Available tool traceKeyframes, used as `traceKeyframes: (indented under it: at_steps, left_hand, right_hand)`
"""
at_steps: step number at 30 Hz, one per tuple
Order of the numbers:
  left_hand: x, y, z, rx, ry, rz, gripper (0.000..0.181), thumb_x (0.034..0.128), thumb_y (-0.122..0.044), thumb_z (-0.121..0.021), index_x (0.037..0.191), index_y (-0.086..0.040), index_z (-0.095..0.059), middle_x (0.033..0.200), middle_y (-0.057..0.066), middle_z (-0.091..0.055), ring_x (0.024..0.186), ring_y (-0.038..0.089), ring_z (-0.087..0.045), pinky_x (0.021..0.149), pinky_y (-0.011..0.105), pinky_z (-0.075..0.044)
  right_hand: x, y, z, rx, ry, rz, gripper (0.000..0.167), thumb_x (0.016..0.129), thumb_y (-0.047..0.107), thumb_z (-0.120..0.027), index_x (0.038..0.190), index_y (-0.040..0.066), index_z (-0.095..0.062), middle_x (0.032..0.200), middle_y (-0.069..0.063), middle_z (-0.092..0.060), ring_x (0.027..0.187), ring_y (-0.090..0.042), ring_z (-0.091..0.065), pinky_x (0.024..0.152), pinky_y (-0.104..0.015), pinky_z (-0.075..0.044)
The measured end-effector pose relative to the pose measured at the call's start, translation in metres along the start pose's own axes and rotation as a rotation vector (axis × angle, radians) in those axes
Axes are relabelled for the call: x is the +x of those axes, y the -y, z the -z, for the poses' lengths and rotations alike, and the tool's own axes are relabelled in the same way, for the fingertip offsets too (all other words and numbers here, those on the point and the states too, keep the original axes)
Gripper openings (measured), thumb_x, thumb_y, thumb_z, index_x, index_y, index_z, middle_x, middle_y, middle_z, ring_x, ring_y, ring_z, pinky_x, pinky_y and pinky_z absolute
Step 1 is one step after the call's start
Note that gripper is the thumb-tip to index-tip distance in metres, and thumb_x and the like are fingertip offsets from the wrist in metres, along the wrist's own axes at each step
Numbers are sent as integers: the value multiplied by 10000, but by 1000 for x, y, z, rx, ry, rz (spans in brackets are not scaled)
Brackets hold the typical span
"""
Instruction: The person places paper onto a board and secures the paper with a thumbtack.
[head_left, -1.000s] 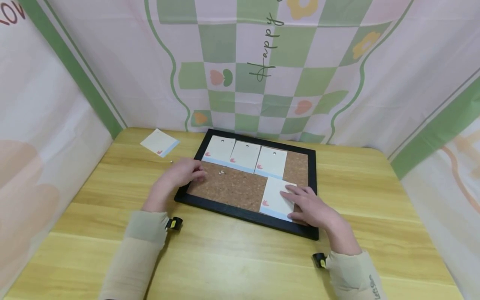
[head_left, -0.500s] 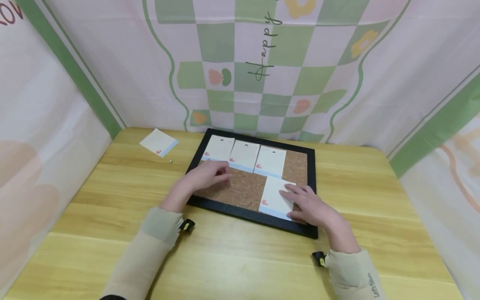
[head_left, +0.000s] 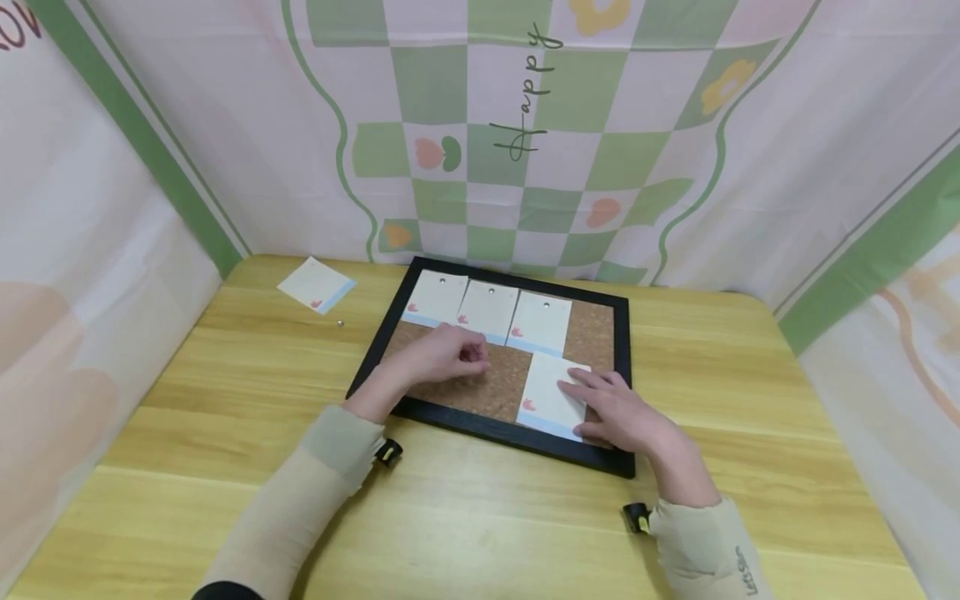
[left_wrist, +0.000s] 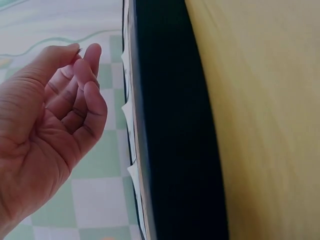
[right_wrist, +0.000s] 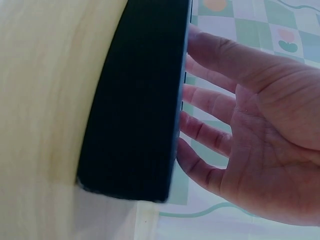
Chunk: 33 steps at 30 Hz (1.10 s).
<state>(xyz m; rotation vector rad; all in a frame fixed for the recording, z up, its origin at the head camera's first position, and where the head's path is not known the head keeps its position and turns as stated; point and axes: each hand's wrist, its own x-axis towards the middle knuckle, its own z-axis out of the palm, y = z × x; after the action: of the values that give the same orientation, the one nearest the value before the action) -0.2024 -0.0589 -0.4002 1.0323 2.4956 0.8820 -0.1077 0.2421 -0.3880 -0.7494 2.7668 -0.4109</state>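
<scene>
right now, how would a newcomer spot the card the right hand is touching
On the wooden table lies a black-framed corkboard. In the head view, the white card sits at its lower right, with the right hand over its right side. Unlike the three cards in the row above, each with a pin near its top, it shows none.

Two long beige fabric sleeves (head_left: 285, 500) are worn, the right one printed with dark lettering (head_left: 745, 571). At each cuff (head_left: 345, 446), a small black wrist camera (head_left: 388, 452) is mounted, marked with a yellow patch (head_left: 643, 524).
</scene>
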Motion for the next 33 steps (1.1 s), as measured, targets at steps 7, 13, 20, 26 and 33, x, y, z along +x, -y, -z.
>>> traceKeyframes:
  at_steps: [7, 13, 20, 26, 33]
  left_hand:
    - [6, -5, -4, -7, 8, -20, 88, 978, -225, -654, 906, -180, -677, 774, -60, -695, 665, 57, -582, 668, 230, -500]
    - [14, -15, -5, -9, 38, -24, 71, 985, -231, -643, 932, -184, -650, 804, -24, -695, 687, 69, -573, 987, 447, -487]
    - [30, -29, -9, -46, 10, -23, 101, 981, -200, -649, 978, -128, -720, 891, 4, -751, 754, 110, -655, 707, 217, -520]
    - [46, -43, -14, -42, -15, -9, 131, 957, -226, -683, 975, -133, -774, 895, -21, -770, 789, 101, -683, 729, 189, -518]
    - [59, -43, -24, -8, 14, 17, 148, 970, -246, -660, 1018, -177, -782, 995, -56, -773, 866, 52, -656, 804, 208, -519]
  right_hand:
    - [-1, 0, 0, 6, 1, -1, 596, 918, 203, -722, 1450, 46, -504, 1536, -253, -417, 1333, -518, -382, 1043, -634, -400]
    - [-1, 0, -1, 1, -1, 0, 594, 917, 204, -723, 1448, 46, -508, 1531, -257, -422, 1330, -521, -390, 1050, -641, -394]
    - [-1, -2, 0, -3, 9, -9, 594, 919, 208, -720, 1450, 51, -506, 1538, -257, -415, 1342, -524, -379, 1070, -651, -376]
    - [-1, -2, 0, 14, 11, -13, 593, 921, 209, -718, 1452, 53, -504, 1540, -255, -413, 1342, -520, -377, 1074, -654, -371]
    - [1, -3, 1, 37, 7, -33, 567, 910, 185, -733, 1419, 36, -532, 1518, -241, -448, 1346, -479, -391, 1085, -631, -386]
